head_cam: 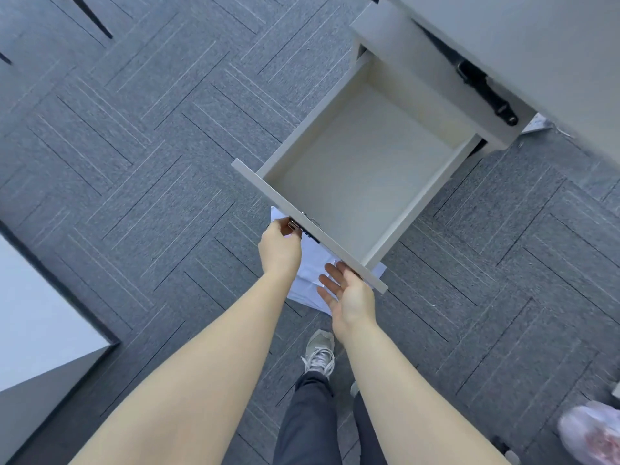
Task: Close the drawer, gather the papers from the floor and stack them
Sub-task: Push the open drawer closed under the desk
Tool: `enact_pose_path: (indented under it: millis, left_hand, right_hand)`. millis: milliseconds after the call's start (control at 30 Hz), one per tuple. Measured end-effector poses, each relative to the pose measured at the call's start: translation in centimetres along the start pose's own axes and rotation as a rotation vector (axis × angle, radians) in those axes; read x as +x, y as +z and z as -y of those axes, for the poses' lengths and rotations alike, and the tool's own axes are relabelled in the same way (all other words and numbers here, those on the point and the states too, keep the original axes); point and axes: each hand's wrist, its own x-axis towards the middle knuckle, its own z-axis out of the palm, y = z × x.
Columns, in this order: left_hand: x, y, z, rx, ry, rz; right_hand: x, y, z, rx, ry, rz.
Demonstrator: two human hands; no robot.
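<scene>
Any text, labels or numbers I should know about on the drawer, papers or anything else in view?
None readable.
Papers under the drawer: show blank white.
Lock on the drawer front: dark marks, too small to read.
Sheet beside the cabinet: faint print, blurred.

Open drawer [365,169], left hand [280,250] at its front, right hand [349,297] spread beside, papers [310,276] on carpet [151,146] beneath

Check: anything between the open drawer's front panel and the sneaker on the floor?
Head view: white papers lie on the carpet between the drawer front and the sneaker, partly covered by the left hand and right hand.
</scene>
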Motion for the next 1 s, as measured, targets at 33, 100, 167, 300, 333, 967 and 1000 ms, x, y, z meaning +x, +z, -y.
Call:
enact_pose_path:
  millis: [33, 100, 167, 300, 333, 967, 1000]
  left_hand:
    - [0.1, 0.5, -0.5, -0.003, 0.005, -0.014]
    - [0.4, 1.7, -1.6, -0.032, 0.015, -0.034]
    - [0.9, 3.2, -3.1, -0.095, 0.023, -0.043]
    - [1.8, 6.7, -6.8, -0.12, 0.09, -0.053]
    - [2.2, 7.4, -7.7, -0.118, 0.098, -0.054]
    - [7.7, 20.0, -19.8, 0.001, 0.22, -0.164]
    - [7.8, 20.2, -20.2, 0.02, 0.221, -0.168]
  right_hand:
    - [0.3, 0.0, 0.7, -0.007, -0.003, -0.001]
    - [1.0, -0.2, 2.3, -0.025, -0.01, 0.007]
    - [1.8, -0.4, 4.3, -0.036, -0.033, 0.022]
    - [3.8, -1.1, 9.0, -0.077, -0.098, 0.052]
    - [4.2, -1.2, 10.1, -0.091, -0.114, 0.063]
    - [11.1, -2.8, 26.6, -0.217, -0.305, 0.142]
    - [11.2, -2.7, 26.9, -0.213, -0.313, 0.138]
